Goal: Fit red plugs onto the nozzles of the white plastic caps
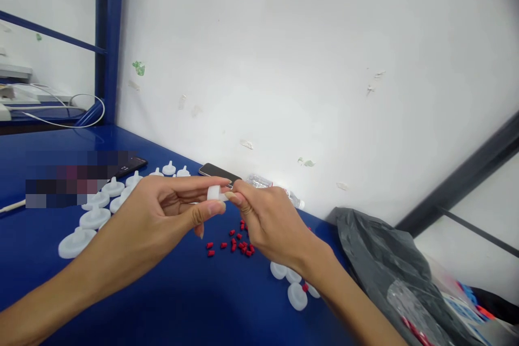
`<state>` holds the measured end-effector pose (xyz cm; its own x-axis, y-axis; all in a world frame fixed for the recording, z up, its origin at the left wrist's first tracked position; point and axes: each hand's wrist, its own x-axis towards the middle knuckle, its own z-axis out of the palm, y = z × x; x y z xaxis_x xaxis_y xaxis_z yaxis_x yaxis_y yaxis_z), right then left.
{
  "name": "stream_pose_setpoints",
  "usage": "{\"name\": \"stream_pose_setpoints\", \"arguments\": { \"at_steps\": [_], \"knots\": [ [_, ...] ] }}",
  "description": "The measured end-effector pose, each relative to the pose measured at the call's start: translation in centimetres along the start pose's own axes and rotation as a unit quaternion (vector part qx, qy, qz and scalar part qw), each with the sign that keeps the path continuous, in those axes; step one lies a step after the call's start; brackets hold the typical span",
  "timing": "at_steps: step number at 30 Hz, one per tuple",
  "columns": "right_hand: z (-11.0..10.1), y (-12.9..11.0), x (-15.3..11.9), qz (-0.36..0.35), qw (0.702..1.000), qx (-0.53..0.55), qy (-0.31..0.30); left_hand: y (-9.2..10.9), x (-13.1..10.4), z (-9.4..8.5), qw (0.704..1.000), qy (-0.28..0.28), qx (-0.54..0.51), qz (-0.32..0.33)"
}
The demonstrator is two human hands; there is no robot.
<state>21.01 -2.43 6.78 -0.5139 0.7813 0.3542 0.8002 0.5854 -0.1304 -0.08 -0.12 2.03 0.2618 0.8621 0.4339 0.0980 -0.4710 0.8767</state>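
Between the thumb and fingers of my left hand (174, 205) is a small white plastic cap (213, 193), held on its side above the blue table. The narrow stem of the cap points right, and my right hand (263, 216) pinches at its end; whatever else is in those fingertips is hidden. Several small red pieces (233, 247) lie loose on the table below the hands. To the left stand several white caps (94, 218) with their stems up. More white caps (297, 296) lie by my right forearm, with a red piece among them.
Along the white wall lie a dark phone (219, 172) and a clear plastic bottle (298, 201). Another phone (132, 166) is at the left. A grey plastic bag (381, 259) covers the right side. A blue frame post (109, 43) rises at the back left.
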Motion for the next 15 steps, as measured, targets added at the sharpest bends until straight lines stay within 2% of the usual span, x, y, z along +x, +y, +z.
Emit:
{"name": "stream_pose_setpoints", "arguments": {
  "at_steps": [10,15],
  "knots": [
    [-0.7,-0.2,-0.2,-0.024,0.998,-0.050,-0.023,-0.3,0.4,-0.2,0.998,-0.055,-0.006,-0.013],
    [-1.6,-0.4,-0.3,-0.020,0.995,-0.089,-0.047,0.9,0.3,-0.3,0.998,-0.054,0.014,-0.017]
  ]
}}
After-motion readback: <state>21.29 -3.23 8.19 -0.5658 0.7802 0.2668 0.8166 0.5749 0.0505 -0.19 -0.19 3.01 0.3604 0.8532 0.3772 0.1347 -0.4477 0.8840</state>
